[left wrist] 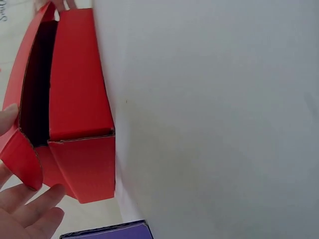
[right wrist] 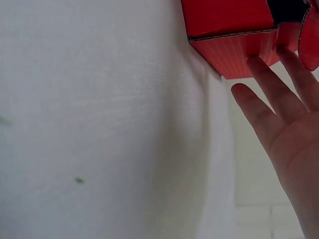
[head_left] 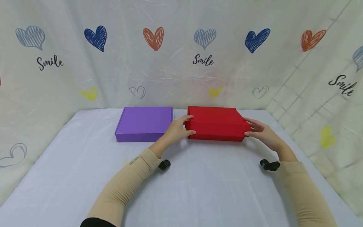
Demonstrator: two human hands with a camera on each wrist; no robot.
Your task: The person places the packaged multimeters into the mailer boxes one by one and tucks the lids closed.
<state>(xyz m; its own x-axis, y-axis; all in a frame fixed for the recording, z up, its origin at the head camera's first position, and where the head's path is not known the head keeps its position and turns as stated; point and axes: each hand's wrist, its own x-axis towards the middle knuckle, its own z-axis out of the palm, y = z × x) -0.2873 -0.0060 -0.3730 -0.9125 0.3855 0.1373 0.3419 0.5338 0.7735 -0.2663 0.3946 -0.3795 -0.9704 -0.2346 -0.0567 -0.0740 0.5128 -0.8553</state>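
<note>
A red cardboard box sits at the back of the table, its lid raised a little at the front over a dark gap. My left hand grips the lid's left front corner, with one digit on the lid's edge and other fingers along the box's left side. On the opposite end, my right hand holds the lid's right corner between thumb and fingers. Two of its outer fingers reach to the box's right side. The box's inside is hidden in darkness.
Left of the red box lies a closed purple box, close to my left hand. A white cloth covers the table. Behind it hangs a pale curtain printed with hearts and words. Dark wrist cameras sit under both forearms.
</note>
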